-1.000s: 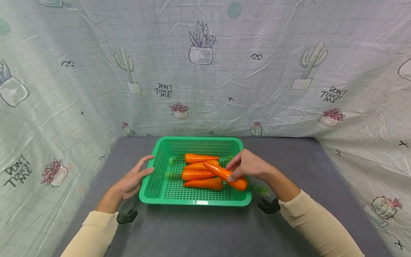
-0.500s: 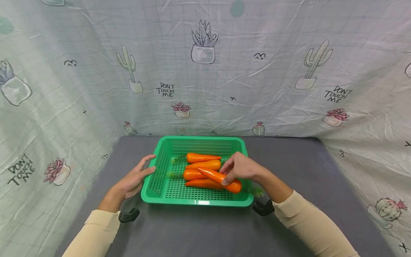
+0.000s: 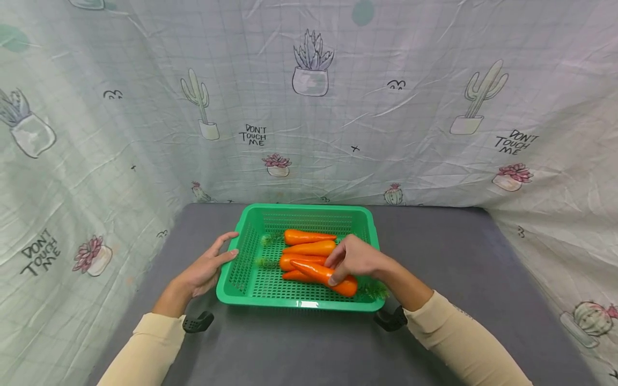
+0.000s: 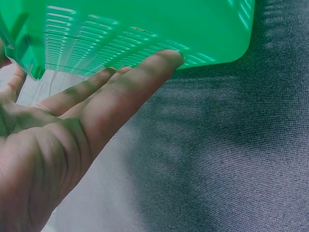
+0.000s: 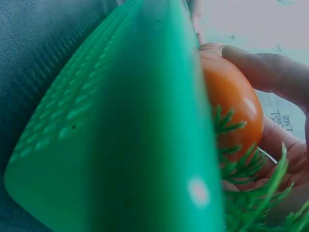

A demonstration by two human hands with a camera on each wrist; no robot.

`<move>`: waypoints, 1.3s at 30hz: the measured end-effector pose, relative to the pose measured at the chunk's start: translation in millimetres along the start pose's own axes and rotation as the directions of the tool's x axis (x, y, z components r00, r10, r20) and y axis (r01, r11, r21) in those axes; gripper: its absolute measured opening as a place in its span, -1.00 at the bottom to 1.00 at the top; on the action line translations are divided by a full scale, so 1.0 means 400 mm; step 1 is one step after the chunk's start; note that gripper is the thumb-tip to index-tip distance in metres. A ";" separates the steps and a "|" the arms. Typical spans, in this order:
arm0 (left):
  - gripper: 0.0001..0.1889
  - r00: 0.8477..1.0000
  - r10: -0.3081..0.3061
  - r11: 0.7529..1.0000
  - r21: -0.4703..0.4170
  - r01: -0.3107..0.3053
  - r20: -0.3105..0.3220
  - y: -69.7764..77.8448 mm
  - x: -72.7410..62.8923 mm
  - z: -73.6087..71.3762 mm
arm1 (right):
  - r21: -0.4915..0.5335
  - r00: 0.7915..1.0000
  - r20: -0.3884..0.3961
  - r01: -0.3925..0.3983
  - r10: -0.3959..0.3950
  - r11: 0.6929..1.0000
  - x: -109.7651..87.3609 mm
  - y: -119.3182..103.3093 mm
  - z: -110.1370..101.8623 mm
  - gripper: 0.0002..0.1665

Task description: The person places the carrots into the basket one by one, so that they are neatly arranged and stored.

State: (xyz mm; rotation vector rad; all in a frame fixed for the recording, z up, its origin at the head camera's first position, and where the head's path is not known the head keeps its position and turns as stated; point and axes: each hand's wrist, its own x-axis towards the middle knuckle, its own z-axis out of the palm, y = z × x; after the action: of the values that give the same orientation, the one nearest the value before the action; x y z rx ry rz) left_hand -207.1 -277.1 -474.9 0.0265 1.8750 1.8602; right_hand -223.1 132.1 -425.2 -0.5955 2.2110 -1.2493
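My right hand [image 3: 356,259] pinches an orange carrot [image 3: 314,272] near its thick end, inside the green plastic basket [image 3: 299,303]. This carrot slants across the others, its narrow tip to the left and its leafy green top [image 5: 260,188] toward the basket's near right corner. Below and behind it lie several more carrots [image 3: 309,236], side by side. At the left, my left hand [image 3: 203,271] rests against the basket's wall, thumb and index fingertip at the rim. In the left wrist view its extended fingers [image 4: 130,92] lie along the slotted outer wall [image 4: 145,29].
The basket stands on a dark grey table [image 3: 289,348]. A pale curtain [image 3: 357,107] with printed cactus drawings encloses the back and both sides. Black straps [image 3: 198,321] sit on both wrists, the right one close to the basket's near right corner.
My right hand has moved the carrot left and lowered it into the basket, over the front carrots. The left hand keeps its place at the left rim. The whole view has shifted slightly.
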 end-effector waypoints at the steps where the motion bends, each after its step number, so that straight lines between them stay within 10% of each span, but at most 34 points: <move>1: -0.34 1.000 0.001 1.000 0.001 -0.001 0.001 0.000 0.001 0.000 | -0.004 1.000 0.001 0.004 -0.004 1.000 0.001 -0.001 0.002 -0.55; 39: -0.34 1.000 -0.001 1.000 -0.001 0.001 -0.005 0.000 0.001 0.004 | -0.119 0.999 -0.042 -0.007 0.002 0.993 0.037 -0.002 0.096 -0.60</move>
State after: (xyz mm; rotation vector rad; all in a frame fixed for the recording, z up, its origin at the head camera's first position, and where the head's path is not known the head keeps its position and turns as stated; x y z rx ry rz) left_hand -206.8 -275.3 -474.8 0.0203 1.8769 1.8619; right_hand -210.0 98.0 -444.7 -0.6144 2.3332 -1.1433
